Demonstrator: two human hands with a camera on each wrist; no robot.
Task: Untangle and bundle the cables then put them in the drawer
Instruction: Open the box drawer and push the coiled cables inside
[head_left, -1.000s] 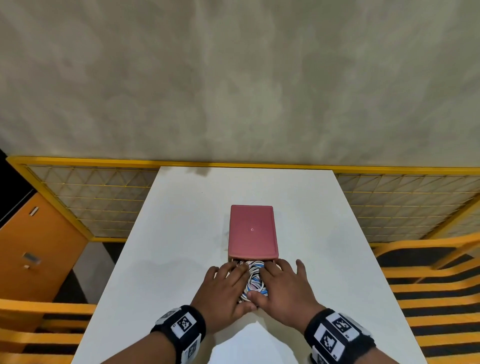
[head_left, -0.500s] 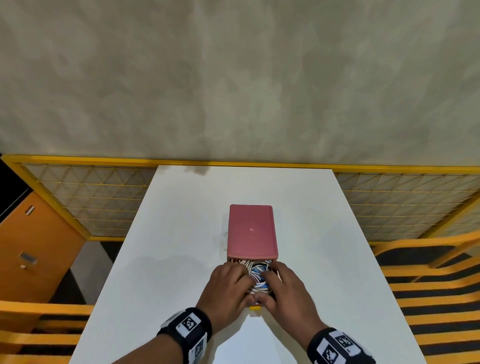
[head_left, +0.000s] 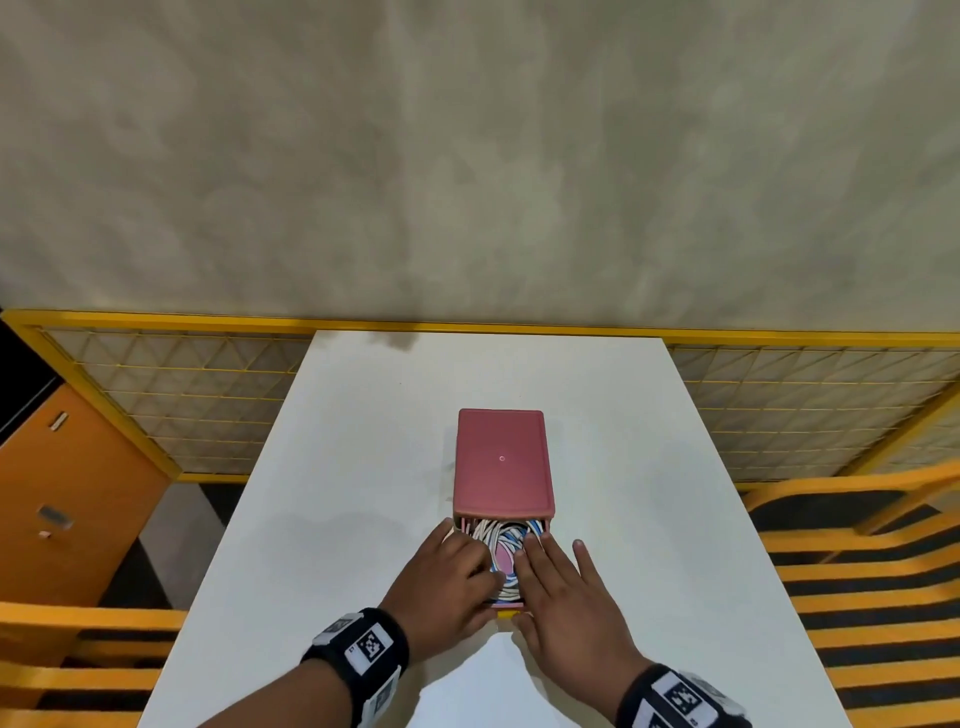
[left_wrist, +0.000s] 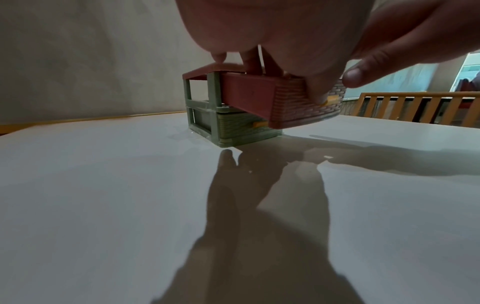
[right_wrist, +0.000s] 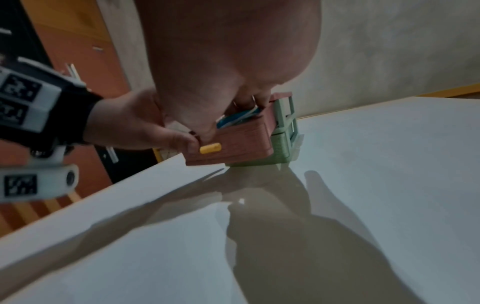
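A small drawer unit (head_left: 501, 462) with a pink top stands mid-table. Its pink top drawer (right_wrist: 239, 142), with a yellow handle (right_wrist: 210, 148), is pulled out toward me. Coiled white, blue and pink cables (head_left: 501, 540) lie inside it. My left hand (head_left: 452, 577) is at the drawer's left side, fingers curled down into the cables and thumb against the drawer front. My right hand (head_left: 556, 582) lies flat over the right side, its straight fingers pressing on the cables. A green lower drawer (left_wrist: 241, 125) sits closed beneath.
The white table (head_left: 363, 467) is bare around the unit. A yellow mesh fence (head_left: 182, 395) runs behind it. Yellow slatted chairs (head_left: 857, 561) stand at both sides, and an orange cabinet (head_left: 67, 493) is at the far left.
Both hands went from lying flat over the cable bundle to pushing it down into the drawer. The right fingers curled, then straightened again, and the yellow handle came into sight.
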